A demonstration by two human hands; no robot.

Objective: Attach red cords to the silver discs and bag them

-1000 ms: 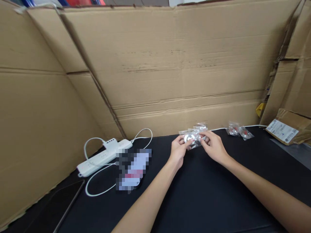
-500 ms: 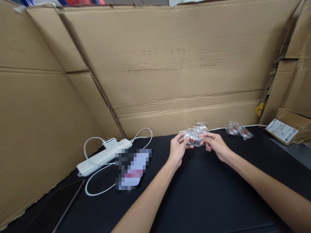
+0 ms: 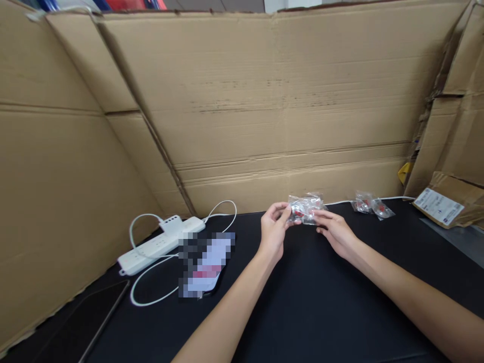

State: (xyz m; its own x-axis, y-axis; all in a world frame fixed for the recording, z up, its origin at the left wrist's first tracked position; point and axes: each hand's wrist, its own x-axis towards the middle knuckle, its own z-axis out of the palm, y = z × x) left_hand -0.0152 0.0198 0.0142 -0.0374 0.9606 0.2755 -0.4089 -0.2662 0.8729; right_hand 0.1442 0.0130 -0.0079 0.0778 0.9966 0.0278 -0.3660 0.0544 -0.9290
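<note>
A bunch of small clear plastic packets (image 3: 305, 208) with red and white parts inside is held just above the black table (image 3: 302, 302), near the cardboard back wall. My left hand (image 3: 274, 228) pinches the packets at their left end. My right hand (image 3: 335, 230) grips their right end with thumb and fingers closed. Both forearms reach in from the bottom of the picture.
Two more clear packets (image 3: 370, 205) lie to the right by the wall. A white power strip (image 3: 159, 242) with looping white cable sits at the left, a blurred flat object (image 3: 206, 264) beside it. Cardboard walls (image 3: 264, 101) enclose the table; a labelled cardboard flap (image 3: 440, 204) lies at right.
Both hands have lifted the packets slightly off the table and turned them; the white round part that faced up a second ago is no longer visible.
</note>
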